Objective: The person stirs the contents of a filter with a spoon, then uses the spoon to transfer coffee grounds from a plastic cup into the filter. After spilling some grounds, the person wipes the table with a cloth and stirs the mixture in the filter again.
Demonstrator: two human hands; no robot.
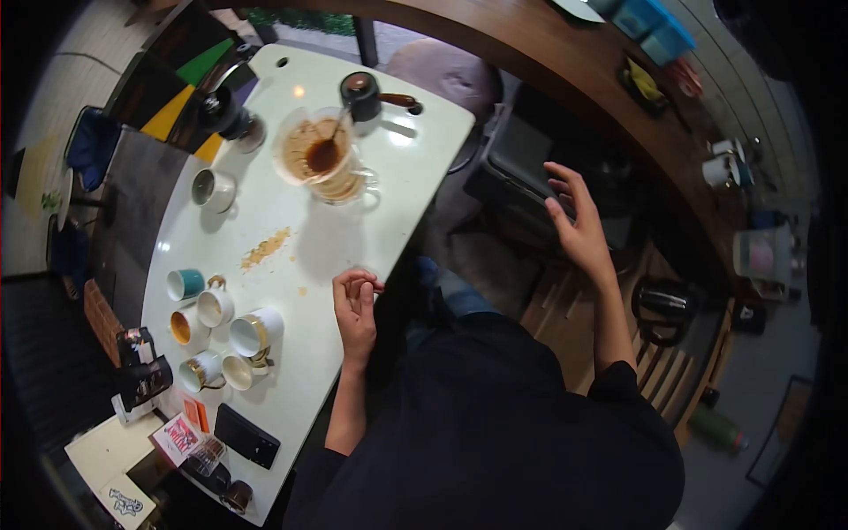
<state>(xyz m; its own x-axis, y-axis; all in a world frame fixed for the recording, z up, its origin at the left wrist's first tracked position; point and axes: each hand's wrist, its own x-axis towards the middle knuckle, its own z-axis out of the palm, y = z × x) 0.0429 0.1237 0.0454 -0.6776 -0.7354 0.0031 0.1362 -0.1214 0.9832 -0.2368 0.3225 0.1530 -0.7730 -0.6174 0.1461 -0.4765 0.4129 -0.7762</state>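
My left hand (356, 311) is at the near edge of the white table (309, 238), its fingers curled in and no object visible in them. My right hand (579, 225) is raised off to the right of the table, fingers apart and holding nothing. Beyond my left hand stands a coffee dripper (290, 150) with dark wet coffee inside and a spoon (337, 125) leaning in it. It sits on a glass server (340, 187). A small dark pot (359, 95) with a wooden handle is beside it. Tan crumbs (265, 249) lie scattered on the tabletop.
A grey cup (213, 190) and a dark grinder (223, 115) stand at the table's far side. Several cups (252, 331) cluster to the left, near a black phone (247, 435). On my right are a dark bin (517, 159), a wooden counter (565, 71) and a black kettle (664, 305).
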